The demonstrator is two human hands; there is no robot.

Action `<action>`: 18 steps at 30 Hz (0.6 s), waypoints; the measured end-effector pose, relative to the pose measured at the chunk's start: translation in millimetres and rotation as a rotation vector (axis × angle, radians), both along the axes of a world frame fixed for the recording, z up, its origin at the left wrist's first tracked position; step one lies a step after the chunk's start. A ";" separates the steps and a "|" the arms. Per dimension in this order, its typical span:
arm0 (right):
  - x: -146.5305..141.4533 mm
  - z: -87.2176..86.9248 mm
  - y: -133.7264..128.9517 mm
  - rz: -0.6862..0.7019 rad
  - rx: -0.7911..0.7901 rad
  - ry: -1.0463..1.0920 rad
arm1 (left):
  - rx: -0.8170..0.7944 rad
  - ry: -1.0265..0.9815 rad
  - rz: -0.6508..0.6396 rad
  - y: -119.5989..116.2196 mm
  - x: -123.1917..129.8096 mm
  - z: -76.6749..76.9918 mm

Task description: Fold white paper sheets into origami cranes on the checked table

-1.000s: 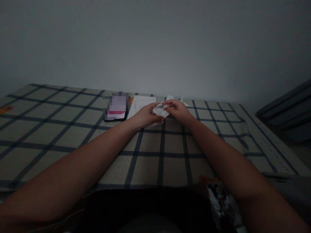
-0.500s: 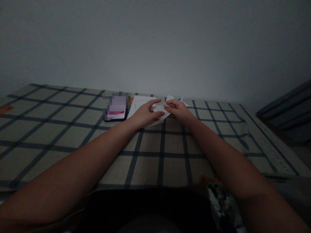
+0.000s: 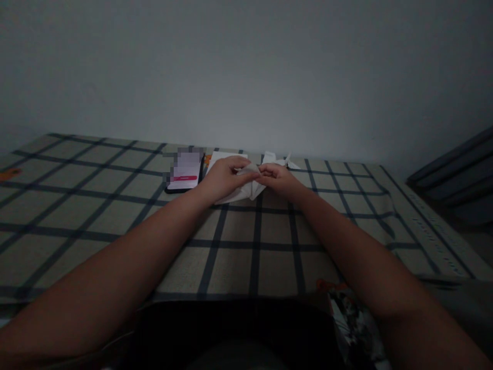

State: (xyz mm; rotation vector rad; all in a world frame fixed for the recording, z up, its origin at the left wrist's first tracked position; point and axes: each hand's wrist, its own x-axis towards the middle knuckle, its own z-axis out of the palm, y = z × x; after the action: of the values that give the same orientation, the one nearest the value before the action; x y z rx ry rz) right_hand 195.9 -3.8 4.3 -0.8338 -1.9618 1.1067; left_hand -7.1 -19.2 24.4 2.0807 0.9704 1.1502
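Observation:
A folded sheet of white paper (image 3: 251,190) lies between my two hands, with creases meeting at a point near its lower edge. My left hand (image 3: 227,177) pinches it from the left, thumb in front and fingers behind. From the right, my right hand (image 3: 279,177) grips its other side with bent fingers. Part of the paper is covered by both hands. Behind my left hand a flat stack of white paper (image 3: 217,156) rests on the checked cloth. Just beyond my right hand is a folded paper shape (image 3: 288,161) with pointed ends, like an origami bird.
A smartphone (image 3: 187,172), its screen lit and partly blurred, lies left of the paper. The checked cloth (image 3: 239,257) reaches back to a pale wall (image 3: 246,77). Dark fabric (image 3: 458,174) hangs at the right. A patterned item (image 3: 356,324) is near my right forearm.
My hands have closed in on the folded paper, and its upper part now stands up between my fingers. My right hand has dropped slightly, uncovering more of the pointed paper shape behind it.

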 end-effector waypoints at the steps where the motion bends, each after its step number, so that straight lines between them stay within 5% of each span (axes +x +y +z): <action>1: 0.1 0.2 -0.5 0.001 0.027 -0.027 | -0.017 -0.001 0.014 0.7 -0.9 -0.2; 8: 0.5 7.9 -4.8 -0.155 0.310 -0.125 | -0.089 0.069 0.166 0.4 -4.6 3.9; 18: -0.6 10.1 -6.6 -0.185 0.251 -0.154 | -0.134 -0.002 0.129 -1.2 -1.2 2.7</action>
State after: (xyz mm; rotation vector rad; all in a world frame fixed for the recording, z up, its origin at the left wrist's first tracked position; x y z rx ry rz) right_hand 195.3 -10.4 14.4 -0.9628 -2.0493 0.6900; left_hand -8.3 -20.4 27.1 1.9346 1.1623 1.1185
